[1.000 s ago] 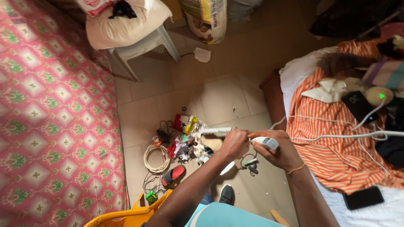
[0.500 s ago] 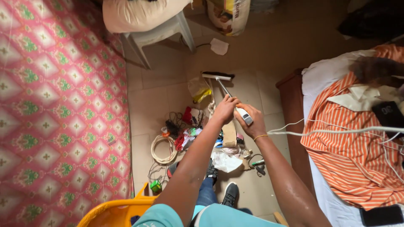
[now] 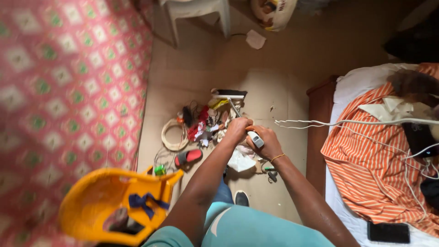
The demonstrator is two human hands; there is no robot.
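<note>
Both my hands grip the handle of a long broom. My left hand (image 3: 238,127) is closed round the thin metal shaft, and my right hand (image 3: 265,142) holds the white and blue grip end (image 3: 255,139). The broom's dark head (image 3: 230,94) rests on the tiled floor at the far side of a pile of litter (image 3: 206,126): red and yellow wrappers, paper scraps, a dark cable. A coil of pale cord (image 3: 173,135) lies left of the pile, and a red and black slipper (image 3: 188,157) lies nearer to me.
A yellow plastic chair (image 3: 114,201) stands at lower left. A pink patterned mat (image 3: 64,91) covers the left. A bed with an orange striped sheet (image 3: 375,169), white cables (image 3: 320,122) and a phone (image 3: 388,232) is on the right. A white plastic chair (image 3: 196,13) stands at the top.
The view has tilted, so the yellow chair now fills the lower left. My hands have drawn the broom a little closer; its head sits nearer the litter pile.
</note>
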